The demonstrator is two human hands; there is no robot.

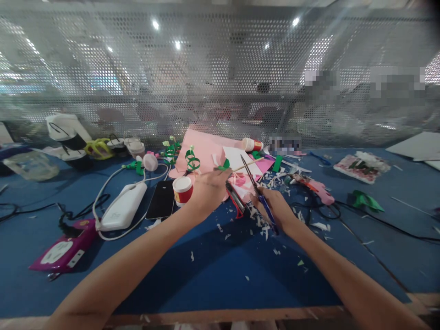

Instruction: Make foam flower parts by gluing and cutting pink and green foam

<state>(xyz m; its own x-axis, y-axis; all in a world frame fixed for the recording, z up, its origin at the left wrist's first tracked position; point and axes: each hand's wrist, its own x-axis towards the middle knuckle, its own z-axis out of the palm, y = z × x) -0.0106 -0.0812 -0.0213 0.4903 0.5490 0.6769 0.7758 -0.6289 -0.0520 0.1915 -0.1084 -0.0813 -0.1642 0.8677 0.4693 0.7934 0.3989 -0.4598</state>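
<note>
Left fingers (224, 173): you pinch the stick (238, 169) at 12 o'clock.
Right fingers (257, 205): yours wrap the scissors (267, 210).
Stick: crosses the blades, seemingly uncut.
Scraps (266, 230), 1 o'clock: suggest much cutting done; remainder unclear.

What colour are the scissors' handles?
Blue. The handles, in the right hand, show in the head view, the only one here.

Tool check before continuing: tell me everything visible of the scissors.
The scissors have slim, dark, metallic-looking blades and blue handles, partly hidden by the right hand gripping them. The blades point away from the person and slightly left. In this view they cross the thin stick; contact and exact opening are unclear.
</note>
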